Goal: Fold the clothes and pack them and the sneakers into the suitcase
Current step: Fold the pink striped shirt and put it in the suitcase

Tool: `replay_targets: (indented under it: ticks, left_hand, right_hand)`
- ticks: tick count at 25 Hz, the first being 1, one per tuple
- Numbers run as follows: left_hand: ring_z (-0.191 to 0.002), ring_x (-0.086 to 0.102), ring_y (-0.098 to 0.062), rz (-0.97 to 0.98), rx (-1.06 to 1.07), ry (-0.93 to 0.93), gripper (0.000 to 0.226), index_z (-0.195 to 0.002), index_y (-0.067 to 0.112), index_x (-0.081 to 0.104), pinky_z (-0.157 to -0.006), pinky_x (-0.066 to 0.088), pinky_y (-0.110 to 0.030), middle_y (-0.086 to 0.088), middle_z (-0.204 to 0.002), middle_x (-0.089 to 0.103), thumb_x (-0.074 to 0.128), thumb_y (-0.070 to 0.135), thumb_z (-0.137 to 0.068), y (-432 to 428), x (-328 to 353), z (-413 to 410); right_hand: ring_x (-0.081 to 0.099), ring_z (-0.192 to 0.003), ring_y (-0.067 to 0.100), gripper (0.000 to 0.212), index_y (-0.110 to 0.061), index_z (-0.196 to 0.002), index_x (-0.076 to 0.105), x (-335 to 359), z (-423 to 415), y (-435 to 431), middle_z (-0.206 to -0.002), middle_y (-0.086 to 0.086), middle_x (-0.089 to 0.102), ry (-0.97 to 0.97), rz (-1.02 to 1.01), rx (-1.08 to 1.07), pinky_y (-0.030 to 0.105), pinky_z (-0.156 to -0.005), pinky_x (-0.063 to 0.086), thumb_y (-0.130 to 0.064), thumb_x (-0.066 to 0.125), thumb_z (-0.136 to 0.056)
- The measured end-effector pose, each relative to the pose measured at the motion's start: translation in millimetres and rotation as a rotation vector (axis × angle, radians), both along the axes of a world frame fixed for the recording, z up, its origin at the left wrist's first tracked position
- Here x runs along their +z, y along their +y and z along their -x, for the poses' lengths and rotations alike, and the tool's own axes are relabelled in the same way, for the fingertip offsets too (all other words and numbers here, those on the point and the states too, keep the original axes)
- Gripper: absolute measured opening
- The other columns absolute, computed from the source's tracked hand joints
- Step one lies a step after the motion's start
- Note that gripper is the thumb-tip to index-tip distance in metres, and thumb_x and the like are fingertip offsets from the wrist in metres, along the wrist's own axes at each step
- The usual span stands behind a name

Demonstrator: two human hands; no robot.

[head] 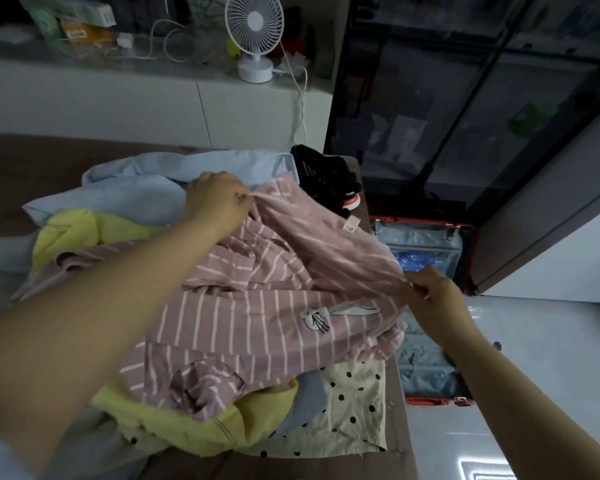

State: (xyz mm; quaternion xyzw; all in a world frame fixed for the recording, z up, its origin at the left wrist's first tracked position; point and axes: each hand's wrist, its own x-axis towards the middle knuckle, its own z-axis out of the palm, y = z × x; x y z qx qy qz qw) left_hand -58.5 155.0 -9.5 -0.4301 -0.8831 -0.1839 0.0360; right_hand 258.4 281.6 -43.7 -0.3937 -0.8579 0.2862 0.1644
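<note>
On table (21, 157), atop clothes pile (194, 434): pink striped shirt (257, 306). Left hand (219, 202) pinches edge at 11 o'clock, right hand (430, 292) pinches at 3. Suitcase (426, 372) open at 3 (sneakers (329, 181) at 12). Pull taut, flatten, then fold.

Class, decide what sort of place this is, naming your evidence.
Probably a room at home, perhaps a bedroom: loose clothes piled up, a desk fan on a white cabinet, an open suitcase.
</note>
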Motion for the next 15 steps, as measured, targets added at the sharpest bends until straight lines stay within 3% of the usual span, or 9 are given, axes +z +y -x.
replay_targets:
  ticks: [3, 5, 7, 9, 11, 12, 13, 14, 15]
  left_hand:
    - [-0.087, 0.057, -0.029, -0.157, -0.052, -0.253, 0.019, -0.093, 0.004, 0.063, -0.070, 0.036, -0.029, -0.017, -0.089, 0.062, 0.050, 0.018, -0.092, -14, 40, 17]
    - [-0.083, 0.052, -0.031, -0.086, -0.122, -0.139, 0.017, -0.095, 0.001, 0.056, -0.064, 0.029, -0.032, -0.018, -0.083, 0.052, 0.046, 0.014, -0.095, -11, 71, 26]
    - [-0.093, 0.054, -0.034, -0.103, -0.119, -0.024, 0.020, -0.106, 0.003, 0.056, -0.070, 0.035, -0.034, -0.022, -0.097, 0.056, 0.044, 0.016, -0.096, 3, 98, 34]
    - [-0.105, 0.053, -0.032, -0.212, -0.064, 0.002, 0.024, -0.114, 0.007, 0.056, -0.077, 0.038, -0.032, -0.019, -0.115, 0.058, 0.043, 0.015, -0.096, 22, 115, 44]
    - [-0.114, 0.051, -0.031, -0.316, 0.002, -0.017, 0.030, -0.123, 0.012, 0.051, -0.087, 0.039, -0.032, -0.016, -0.126, 0.054, 0.044, 0.013, -0.094, 39, 121, 51]
    - [-0.119, 0.048, -0.031, -0.301, 0.023, -0.051, 0.039, -0.132, 0.014, 0.043, -0.092, 0.039, -0.034, -0.016, -0.133, 0.049, 0.047, 0.014, -0.093, 43, 117, 55]
    - [-0.125, 0.044, -0.033, -0.234, 0.035, -0.096, 0.053, -0.141, 0.017, 0.031, -0.098, 0.037, -0.037, -0.017, -0.141, 0.040, 0.051, 0.018, -0.092, 42, 109, 59]
    - [-0.129, 0.038, -0.035, -0.130, 0.041, -0.139, 0.070, -0.147, 0.019, 0.018, -0.103, 0.034, -0.039, -0.019, -0.146, 0.032, 0.058, 0.024, -0.089, 35, 97, 60]
    - [-0.132, 0.034, -0.037, -0.028, 0.038, -0.167, 0.085, -0.149, 0.017, 0.011, -0.106, 0.032, -0.041, -0.021, -0.147, 0.028, 0.065, 0.029, -0.085, 23, 83, 59]
  right_hand:
    - [0.038, -0.041, 0.006, 0.032, -0.010, -0.056, 0.055, 17, 19, 17, -0.042, -0.005, 0.042, -0.131, 0.077, 0.031, 0.020, -0.046, 0.029, -0.012, 0.058, -0.088]
    - [0.044, -0.037, 0.001, 0.034, -0.009, -0.053, 0.056, 31, 43, 29, -0.036, -0.006, 0.049, -0.152, 0.215, 0.029, 0.014, -0.043, 0.035, -0.009, 0.055, -0.087]
    - [0.046, -0.033, -0.001, 0.037, -0.012, -0.050, 0.060, 37, 70, 45, -0.034, -0.008, 0.053, -0.045, 0.311, -0.088, 0.011, -0.044, 0.041, -0.004, 0.054, -0.086]
    - [0.055, -0.045, 0.007, 0.035, -0.015, -0.050, 0.063, 38, 98, 57, -0.044, -0.004, 0.060, 0.158, 0.292, -0.230, 0.027, -0.057, 0.054, -0.005, 0.054, -0.083]
    - [0.064, -0.074, 0.023, 0.018, -0.019, -0.089, 0.070, 40, 122, 57, -0.077, 0.007, 0.067, 0.263, 0.283, -0.269, 0.041, -0.073, 0.055, -0.012, 0.054, -0.083]
    - [0.062, -0.087, 0.024, 0.035, -0.018, -0.120, 0.058, 39, 130, 52, -0.096, 0.007, 0.064, 0.235, 0.324, -0.223, 0.038, -0.078, 0.052, -0.015, 0.056, -0.085]
    - [0.058, -0.097, 0.021, 0.054, -0.019, -0.137, 0.039, 33, 134, 45, -0.109, 0.004, 0.057, 0.183, 0.369, -0.132, 0.034, -0.081, 0.050, -0.016, 0.059, -0.087]
    - [0.054, -0.100, 0.017, 0.061, -0.018, -0.141, 0.032, 26, 132, 33, -0.114, 0.001, 0.053, 0.090, 0.375, -0.022, 0.028, -0.079, 0.047, -0.015, 0.061, -0.087]
    - [0.053, -0.101, 0.014, 0.057, -0.017, -0.138, 0.038, 21, 126, 14, -0.116, 0.000, 0.053, -0.007, 0.342, 0.104, 0.023, -0.077, 0.045, -0.015, 0.063, -0.087]
